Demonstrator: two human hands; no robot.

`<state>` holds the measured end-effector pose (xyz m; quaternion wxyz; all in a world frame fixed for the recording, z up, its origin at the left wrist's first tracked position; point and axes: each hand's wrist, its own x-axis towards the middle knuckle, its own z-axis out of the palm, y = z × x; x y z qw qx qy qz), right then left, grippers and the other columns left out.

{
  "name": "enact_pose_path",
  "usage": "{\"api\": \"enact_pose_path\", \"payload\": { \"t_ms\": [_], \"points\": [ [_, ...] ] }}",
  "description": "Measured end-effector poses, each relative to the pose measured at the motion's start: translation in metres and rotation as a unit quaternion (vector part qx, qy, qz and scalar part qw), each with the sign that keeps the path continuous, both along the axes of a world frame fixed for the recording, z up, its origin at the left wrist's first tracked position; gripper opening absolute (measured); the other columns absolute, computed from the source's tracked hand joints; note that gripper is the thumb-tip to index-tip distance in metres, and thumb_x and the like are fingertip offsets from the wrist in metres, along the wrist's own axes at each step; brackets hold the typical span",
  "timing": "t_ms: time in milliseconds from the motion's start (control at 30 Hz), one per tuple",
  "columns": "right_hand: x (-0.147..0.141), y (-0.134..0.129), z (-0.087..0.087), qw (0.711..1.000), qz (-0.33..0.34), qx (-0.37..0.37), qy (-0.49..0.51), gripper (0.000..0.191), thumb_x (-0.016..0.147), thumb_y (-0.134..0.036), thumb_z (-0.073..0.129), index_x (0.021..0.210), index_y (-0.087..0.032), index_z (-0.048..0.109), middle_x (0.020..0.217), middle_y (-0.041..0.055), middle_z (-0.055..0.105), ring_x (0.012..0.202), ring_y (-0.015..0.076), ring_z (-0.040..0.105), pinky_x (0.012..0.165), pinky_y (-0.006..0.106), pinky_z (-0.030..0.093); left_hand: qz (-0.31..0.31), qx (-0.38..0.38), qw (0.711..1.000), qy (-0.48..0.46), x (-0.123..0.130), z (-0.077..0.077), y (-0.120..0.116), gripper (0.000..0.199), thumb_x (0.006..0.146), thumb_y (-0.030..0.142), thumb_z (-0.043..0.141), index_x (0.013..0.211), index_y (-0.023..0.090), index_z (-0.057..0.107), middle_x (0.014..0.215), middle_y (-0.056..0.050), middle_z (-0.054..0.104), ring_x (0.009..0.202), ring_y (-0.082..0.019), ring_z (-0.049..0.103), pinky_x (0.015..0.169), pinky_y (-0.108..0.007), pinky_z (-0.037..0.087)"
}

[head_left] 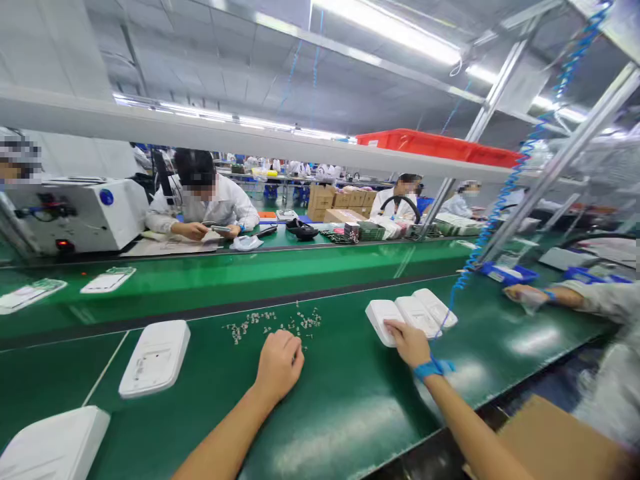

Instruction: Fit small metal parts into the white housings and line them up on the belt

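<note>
Beside a scatter of small metallic parts on the green work surface, my left hand rests with its fingers curled in; whether anything is inside them is hidden. My right hand, with a blue band at the wrist, has its fingers on the near edge of a white plastic housing, the leftmost of three side by side. The middle housing and the right one touch in a row. A fourth white housing lies to the left of my left hand.
Another white housing sits at the lower left. Beyond a dark rail, a green belt carries flat white pieces. A blue coiled cord hangs at the right. A co-worker's hand is near a blue tray.
</note>
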<state>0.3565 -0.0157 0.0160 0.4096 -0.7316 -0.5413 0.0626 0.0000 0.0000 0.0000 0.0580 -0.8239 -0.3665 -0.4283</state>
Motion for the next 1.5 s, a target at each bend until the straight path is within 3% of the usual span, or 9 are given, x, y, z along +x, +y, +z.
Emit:
{"api": "enact_pose_path", "payload": {
  "t_ms": [200, 400, 567, 700, 1000, 1067, 1167, 1267, 1500],
  "points": [
    [-0.062, -0.020, -0.004, 0.986, 0.119, -0.038, 0.114, 0.031, 0.087, -0.044, 0.046, 0.098, -0.020, 0.064, 0.087, 0.0072, 0.075, 0.075, 0.0220, 0.073, 0.057, 0.029, 0.057, -0.129, 0.009, 0.985, 0.112, 0.019, 0.005, -0.029, 0.017, 0.091, 0.020, 0.048, 0.102, 0.019, 0.061, 0.093, -0.007, 0.065, 0.084, -0.019, 0.056, 0.075, -0.034, 0.042],
    [-0.096, -0.038, 0.037, 0.981, 0.190, 0.030, 0.005, 0.024, 0.084, -0.043, 0.061, 0.077, -0.022, 0.072, 0.076, 0.0042, 0.071, 0.068, 0.0197, 0.067, 0.063, 0.031, 0.053, -0.238, 0.011, 0.940, 0.242, 0.029, 0.019, -0.055, 0.053, 0.094, 0.050, 0.050, 0.135, 0.015, 0.047, 0.130, -0.012, 0.058, 0.123, -0.025, 0.049, 0.094, -0.038, 0.039],
    [-0.096, -0.042, 0.045, 0.975, 0.221, 0.005, 0.029, 0.017, 0.082, -0.038, 0.066, 0.080, -0.022, 0.074, 0.075, 0.0023, 0.072, 0.066, 0.0185, 0.067, 0.061, 0.030, 0.054, -0.193, -0.026, 0.946, 0.258, 0.040, 0.011, -0.071, 0.046, 0.094, 0.051, 0.050, 0.121, 0.013, 0.054, 0.110, -0.010, 0.063, 0.102, -0.024, 0.056, 0.086, -0.040, 0.038],
    [-0.102, -0.046, 0.046, 0.961, 0.274, -0.028, 0.017, 0.014, 0.085, -0.034, 0.066, 0.086, -0.022, 0.071, 0.075, 0.0005, 0.073, 0.068, 0.0179, 0.069, 0.065, 0.029, 0.056, -0.162, -0.037, 0.953, 0.254, 0.029, 0.009, -0.071, 0.039, 0.094, 0.048, 0.051, 0.106, 0.011, 0.060, 0.098, -0.012, 0.064, 0.107, -0.028, 0.056, 0.086, -0.041, 0.038],
    [-0.165, -0.038, 0.047, 0.870, 0.461, 0.025, -0.177, 0.009, 0.091, -0.020, 0.060, 0.086, -0.021, 0.068, 0.096, 0.0062, 0.069, 0.092, 0.0219, 0.060, 0.081, 0.038, 0.053, -0.339, -0.155, 0.926, 0.067, -0.042, 0.014, -0.045, 0.019, 0.093, 0.028, 0.051, 0.079, 0.019, 0.061, 0.105, -0.006, 0.072, 0.100, -0.016, 0.065, 0.096, -0.035, 0.038],
    [-0.175, -0.037, 0.042, 0.863, 0.466, 0.020, -0.194, 0.010, 0.090, -0.018, 0.059, 0.085, -0.021, 0.067, 0.095, 0.0074, 0.066, 0.092, 0.0229, 0.057, 0.081, 0.039, 0.051, -0.304, -0.162, 0.938, 0.026, -0.041, 0.015, -0.043, 0.018, 0.091, 0.027, 0.050, 0.078, 0.020, 0.060, 0.096, -0.005, 0.072, 0.093, -0.015, 0.064, 0.093, -0.035, 0.038],
    [-0.180, -0.036, 0.036, 0.858, 0.468, 0.001, -0.213, 0.011, 0.092, -0.017, 0.057, 0.085, -0.020, 0.066, 0.095, 0.0083, 0.063, 0.091, 0.0236, 0.054, 0.081, 0.041, 0.049, -0.171, -0.175, 0.970, 0.009, -0.036, 0.014, -0.041, 0.019, 0.091, 0.027, 0.047, 0.077, 0.019, 0.058, 0.083, -0.004, 0.067, 0.084, -0.016, 0.059, 0.083, -0.036, 0.038],
    [-0.178, -0.035, 0.034, 0.854, 0.466, -0.011, -0.230, 0.012, 0.093, -0.017, 0.056, 0.086, -0.018, 0.065, 0.094, 0.0087, 0.061, 0.091, 0.0233, 0.053, 0.081, 0.040, 0.048, -0.077, -0.191, 0.978, 0.037, -0.031, 0.010, -0.038, 0.020, 0.091, 0.037, 0.053, 0.084, 0.019, 0.059, 0.088, -0.003, 0.064, 0.086, -0.018, 0.054, 0.075, -0.036, 0.034],
    [-0.175, -0.027, 0.034, 0.855, 0.454, -0.037, -0.250, 0.010, 0.091, -0.020, 0.061, 0.082, -0.020, 0.067, 0.090, 0.0064, 0.063, 0.085, 0.0221, 0.055, 0.077, 0.037, 0.049, -0.054, -0.242, 0.966, 0.071, -0.029, 0.007, -0.037, 0.028, 0.084, 0.045, 0.064, 0.095, 0.019, 0.062, 0.099, -0.004, 0.061, 0.093, -0.020, 0.049, 0.076, -0.036, 0.031]
  ]
}}
